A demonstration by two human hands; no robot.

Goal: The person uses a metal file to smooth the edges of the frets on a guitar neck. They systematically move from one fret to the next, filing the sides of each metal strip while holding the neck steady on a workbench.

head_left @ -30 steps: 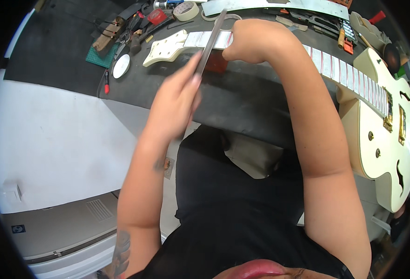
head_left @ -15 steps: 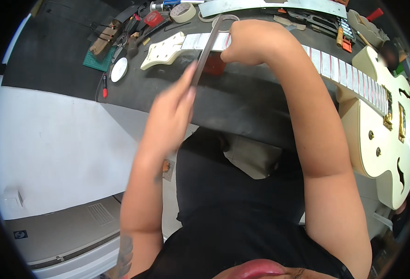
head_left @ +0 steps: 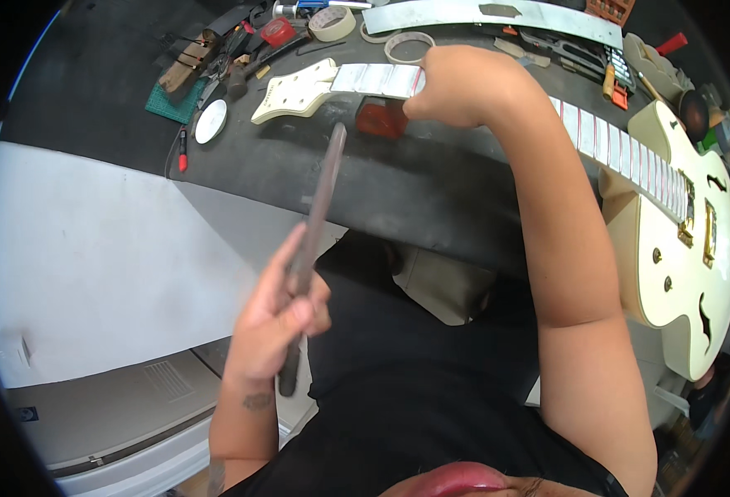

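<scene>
From the head camera, the left hand [head_left: 278, 327] has its fingers curled tight around a long dark file [head_left: 311, 240], held up off the bench and angled toward the cream guitar [head_left: 679, 248]. The right hand [head_left: 456, 83] rests clenched on the taped guitar neck [head_left: 381, 79], near the headstock [head_left: 294, 91], above a red block [head_left: 381, 118].

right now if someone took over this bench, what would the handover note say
Left hand: shut on a long metal file, lifted clear of the guitar, tip pointing at the neck.
Right hand: gripping the guitar neck near the headstock.
Cream guitar body lies to the right on the dark bench; the fretboard is masked with tape between frets.
Done: masking. Left: cannot tell how many frets are filed.
</scene>
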